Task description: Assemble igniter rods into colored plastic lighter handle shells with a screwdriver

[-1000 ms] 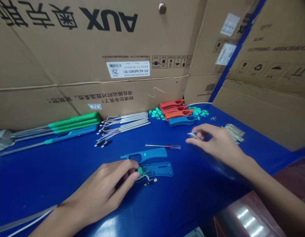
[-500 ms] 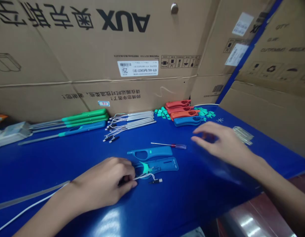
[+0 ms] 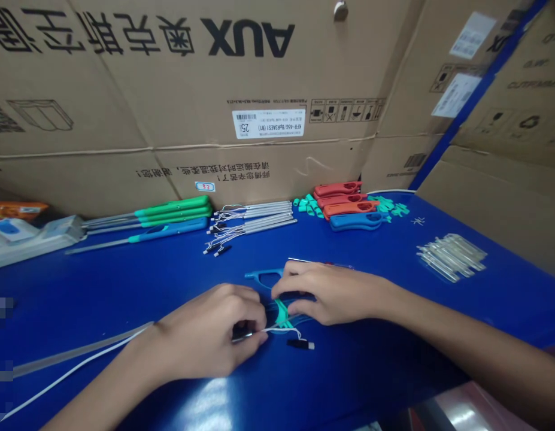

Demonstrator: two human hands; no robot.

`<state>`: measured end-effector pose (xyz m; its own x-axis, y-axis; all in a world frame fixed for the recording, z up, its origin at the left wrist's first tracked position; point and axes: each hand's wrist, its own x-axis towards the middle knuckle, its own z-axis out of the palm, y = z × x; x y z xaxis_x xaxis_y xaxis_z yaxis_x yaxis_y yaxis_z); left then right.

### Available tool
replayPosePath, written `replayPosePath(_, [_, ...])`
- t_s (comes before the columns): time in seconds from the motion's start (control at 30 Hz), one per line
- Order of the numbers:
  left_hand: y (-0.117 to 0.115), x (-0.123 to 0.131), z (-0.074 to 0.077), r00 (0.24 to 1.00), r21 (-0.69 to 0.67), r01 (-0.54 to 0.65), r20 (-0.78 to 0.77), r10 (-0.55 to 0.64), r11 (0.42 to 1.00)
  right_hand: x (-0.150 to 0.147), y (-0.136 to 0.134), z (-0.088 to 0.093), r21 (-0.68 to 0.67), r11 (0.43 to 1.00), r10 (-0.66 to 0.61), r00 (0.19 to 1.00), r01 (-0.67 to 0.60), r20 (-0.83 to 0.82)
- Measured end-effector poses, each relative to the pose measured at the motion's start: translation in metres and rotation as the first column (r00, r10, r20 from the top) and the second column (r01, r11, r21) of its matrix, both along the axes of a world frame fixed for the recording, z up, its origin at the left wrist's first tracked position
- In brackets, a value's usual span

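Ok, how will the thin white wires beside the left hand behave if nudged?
The thin white wires will probably bend rather than push straight, since they already curve. The little black-and-white connector at their end looks light, and may slide easily on the glossy blue tabletop.

Your glossy blue worktop (image 3: 349, 371) carries slim silver wired tubes (image 3: 269, 225) beyond your left hand (image 3: 218, 329), red, orange and blue plastic handle shells (image 3: 349, 209) beyond your right hand (image 3: 328, 293), and slender clear plastic pieces (image 3: 452, 256) farther right.

Mint-green trigger piece (image 3: 282, 312) (blue casing half (image 3: 255, 275))
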<state>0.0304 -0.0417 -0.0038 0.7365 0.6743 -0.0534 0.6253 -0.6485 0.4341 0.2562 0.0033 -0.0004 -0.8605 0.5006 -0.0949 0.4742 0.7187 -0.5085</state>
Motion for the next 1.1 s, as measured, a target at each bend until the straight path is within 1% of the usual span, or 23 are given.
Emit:
replayPosePath(0.17, [-0.002,0.002,-0.002,0.999,0.014,-0.006,0.045,0.006,1.0,0.006,0.004,-0.002,0.133,0.986,-0.084,0.986,0.104,-0.145])
replayPosePath(0.23, [-0.002,0.003,-0.003,0.998,0.017,-0.011,0.06,0.01,1.0,0.008,0.006,-0.004,0.125,0.984,-0.103,0.976,0.129,-0.194])
replayPosePath(0.3, [-0.002,0.004,-0.004,0.998,0.009,-0.011,0.069,0.011,1.0,0.008,0.008,-0.006,0.081,0.992,-0.078,0.974,0.097,-0.212])
replayPosePath(0.4, [-0.001,0.005,-0.004,0.998,-0.034,-0.007,0.063,0.01,0.999,0.005,0.004,-0.011,0.057,0.998,0.015,0.985,-0.005,-0.17])
replayPosePath(0.5, [0.0,0.004,-0.004,0.999,-0.054,-0.009,0.053,0.012,0.998,-0.002,-0.001,-0.014,0.109,0.993,0.066,0.989,-0.051,-0.131])
replayPosePath(0.57, [0.0,0.002,-0.004,0.998,-0.046,-0.013,0.059,0.015,0.999,-0.003,0.0,-0.013,0.153,0.987,0.075,0.985,-0.051,-0.155])
replayPosePath(0.63, [0.0,0.0,-0.005,0.997,-0.034,-0.036,0.07,0.038,0.999,0.003,0.007,-0.007,0.192,0.981,0.032,0.974,0.012,-0.225])
replayPosePath(0.67, [0.0,0.0,-0.005,0.995,-0.032,-0.062,0.075,0.064,0.998,0.01,0.014,-0.003,0.223,0.971,-0.024,0.96,0.088,-0.277])
replayPosePath(0.7, [0.001,-0.001,-0.006,0.992,-0.037,-0.093,0.08,0.096,0.995,0.02,0.022,0.003,0.261,0.945,-0.103,0.935,0.199,-0.338])
replayPosePath(0.73, [0.002,-0.001,-0.006,0.987,-0.046,-0.129,0.086,0.133,0.991,0.033,0.033,0.009,0.299,0.89,-0.21,0.89,0.345,-0.404])
replayPosePath(0.77, [0.004,-0.001,-0.007,0.981,-0.061,-0.164,0.093,0.169,0.985,0.048,0.044,0.014,0.335,0.785,-0.338,0.814,0.521,-0.473])
replayPosePath(0.8, [0.005,-0.002,-0.007,0.974,-0.079,-0.193,0.103,0.201,0.978,0.065,0.055,0.019,0.346,0.625,-0.484,0.695,0.7,-0.532])
replayPosePath(0.83, [0.007,-0.002,-0.007,0.968,-0.092,-0.215,0.115,0.225,0.972,0.083,0.067,0.022,0.331,0.455,-0.626,0.561,0.827,-0.542])
replayPosePath(0.87, [0.009,-0.002,-0.008,0.961,-0.097,-0.233,0.127,0.244,0.968,0.1,0.078,0.024,0.301,0.275,-0.746,0.4,0.913,-0.533])
replayPosePath(0.9, [0.01,-0.002,-0.008,0.955,-0.092,-0.25,0.139,0.262,0.964,0.117,0.088,0.024,0.287,0.188,-0.795,0.317,0.939,-0.517])
replayPosePath(0.93, [0.012,-0.003,-0.008,0.95,-0.084,-0.266,0.148,0.276,0.96,0.132,0.096,0.023,0.272,0.111,-0.842,0.236,0.956,-0.486])
replayPosePath(0.97, [0.013,-0.003,-0.008,0.945,-0.072,-0.28,0.156,0.288,0.957,0.145,0.102,0.02,0.255,0.054,-0.881,0.166,0.965,-0.442])
replayPosePath(1.03, [0.015,-0.005,-0.008,0.938,-0.046,-0.301,0.163,0.305,0.952,0.162,0.111,0.011,0.237,0.015,-0.924,0.104,0.971,-0.368])
replayPosePath(1.1, [0.017,-0.006,-0.008,0.933,-0.015,-0.32,0.167,0.318,0.947,0.169,0.114,0.001,0.23,0.02,-0.942,0.096,0.973,-0.322])
